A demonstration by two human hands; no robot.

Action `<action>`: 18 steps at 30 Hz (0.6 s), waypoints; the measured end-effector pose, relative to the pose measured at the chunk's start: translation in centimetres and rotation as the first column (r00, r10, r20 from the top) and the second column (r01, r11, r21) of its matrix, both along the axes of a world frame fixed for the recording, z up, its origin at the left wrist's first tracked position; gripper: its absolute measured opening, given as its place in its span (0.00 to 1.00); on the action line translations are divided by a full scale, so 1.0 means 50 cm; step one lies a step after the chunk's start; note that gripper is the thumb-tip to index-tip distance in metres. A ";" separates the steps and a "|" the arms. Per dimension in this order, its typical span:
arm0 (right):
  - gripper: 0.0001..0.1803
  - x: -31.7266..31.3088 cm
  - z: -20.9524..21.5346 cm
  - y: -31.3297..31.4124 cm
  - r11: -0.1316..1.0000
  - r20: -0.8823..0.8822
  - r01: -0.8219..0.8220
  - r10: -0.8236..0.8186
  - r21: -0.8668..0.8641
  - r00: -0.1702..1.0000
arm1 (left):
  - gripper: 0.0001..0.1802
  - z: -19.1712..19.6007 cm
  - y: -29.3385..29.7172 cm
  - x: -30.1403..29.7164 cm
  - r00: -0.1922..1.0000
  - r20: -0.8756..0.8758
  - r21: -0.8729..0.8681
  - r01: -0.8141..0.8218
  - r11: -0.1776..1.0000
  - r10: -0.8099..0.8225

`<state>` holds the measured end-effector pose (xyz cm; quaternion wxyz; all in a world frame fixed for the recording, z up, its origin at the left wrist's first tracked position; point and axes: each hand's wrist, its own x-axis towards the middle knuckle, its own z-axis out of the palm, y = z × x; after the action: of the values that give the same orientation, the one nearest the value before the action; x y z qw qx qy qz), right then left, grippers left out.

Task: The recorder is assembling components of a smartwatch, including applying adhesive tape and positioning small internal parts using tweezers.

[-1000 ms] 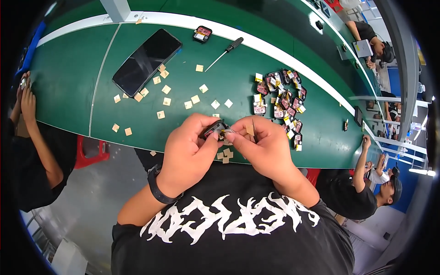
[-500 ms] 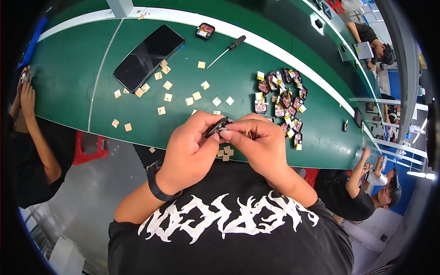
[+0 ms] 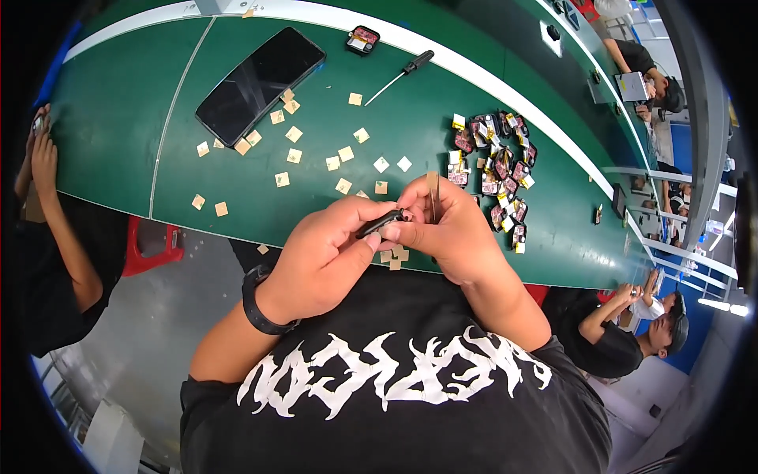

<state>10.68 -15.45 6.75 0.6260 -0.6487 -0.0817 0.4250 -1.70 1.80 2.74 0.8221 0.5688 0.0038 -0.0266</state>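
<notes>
My left hand [image 3: 328,253] and my right hand [image 3: 450,225] meet in front of my chest at the near edge of the green table [image 3: 126,134]. Between their fingertips they pinch a small black part [image 3: 379,223]. My right hand also holds slim tweezers [image 3: 433,193], which stand up from its fingers. A black band sits on my left wrist. Several small tan squares [image 3: 345,154] lie scattered on the table just beyond my hands, and a few [image 3: 393,256] rest at the table edge under them.
A black phone [image 3: 259,83] lies at the far left and a screwdriver [image 3: 401,75] beyond the squares. A pile of small dark and yellow parts [image 3: 496,170] sits to the right. Other people sit at the left [image 3: 47,245], lower right [image 3: 632,324] and far right [image 3: 639,71].
Both hands have stayed together on the small black part, with only slight finger movement. The tweezers now stand more upright in my right hand.
</notes>
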 end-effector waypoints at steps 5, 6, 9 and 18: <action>0.15 -0.019 0.027 0.023 0.999 0.032 0.032 -0.032 -0.028 0.999 | 0.20 0.026 -0.009 0.008 0.990 -0.138 -0.341 -0.088 0.936 0.042; 0.15 -0.019 0.025 0.019 0.999 0.032 0.033 -0.033 -0.028 0.999 | 0.20 0.032 -0.009 0.009 0.979 -0.193 -0.342 -0.129 0.931 0.065; 0.17 -0.024 0.023 0.005 0.992 0.221 -0.054 0.079 -0.117 0.972 | 0.21 0.042 -0.004 0.008 0.984 -0.125 -0.162 -0.144 0.976 0.125; 0.10 -0.040 0.093 0.024 0.966 0.010 -0.082 0.087 -0.247 0.996 | 0.22 0.095 0.029 -0.023 0.986 0.003 0.123 -0.167 0.978 0.168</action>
<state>8.69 -14.25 11.39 0.5210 -0.7218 -0.0626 0.4513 -2.83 3.23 7.48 0.7847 0.6159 0.0563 0.0410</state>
